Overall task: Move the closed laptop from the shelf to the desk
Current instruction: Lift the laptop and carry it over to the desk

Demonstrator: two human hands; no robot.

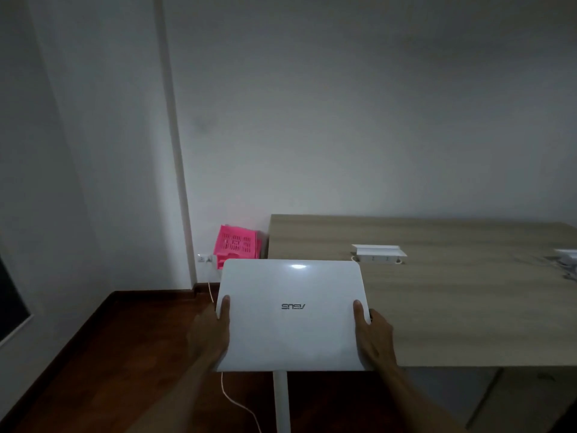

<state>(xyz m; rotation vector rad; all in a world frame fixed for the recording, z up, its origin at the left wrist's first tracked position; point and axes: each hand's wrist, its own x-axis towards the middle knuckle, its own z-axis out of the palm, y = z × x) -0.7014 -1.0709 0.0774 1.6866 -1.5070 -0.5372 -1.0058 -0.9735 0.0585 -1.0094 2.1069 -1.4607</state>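
Observation:
A closed white laptop [292, 314] with a logo on its lid is held level in both hands, in front of me. My left hand [212, 331] grips its left edge, thumb on the lid. My right hand [373, 337] grips its right edge the same way. The laptop hangs over the left front corner of the light wooden desk [452, 307], partly above the desk top and partly above the floor. Whether it touches the desk I cannot tell. No shelf is in view.
A white cable box [379, 253] sits in a slot on the desk, and another white object [566, 260] lies at the right edge. A pink plastic basket [235, 243] stands by the wall beside a socket [204, 259]. A cable [237, 404] trails over the dark wooden floor near the white desk leg [281, 401].

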